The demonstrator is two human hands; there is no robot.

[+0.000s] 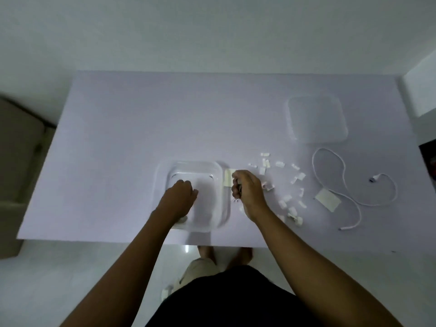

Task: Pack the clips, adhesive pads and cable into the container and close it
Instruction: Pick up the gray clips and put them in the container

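Note:
A clear square container [212, 168] stands open near the table's front edge. My left hand [181, 197] is curled over its left side, fingers inside or on the rim. My right hand [247, 192] hovers just right of the container with fingers curled round small white clips. A pale adhesive pad [228, 177] lies between the container and that hand. Several white clips [287, 199] are scattered to the right. A second adhesive pad [328, 199] lies under a loop of the white cable [342, 171]. The clear lid [316, 121] rests at the back right.
The white table [141, 128] ends at a front edge just below the container. A grey seat [16, 161] stands left of the table. A white box [422, 90] sits beyond the right corner. A small white piece [166, 292] lies on the floor.

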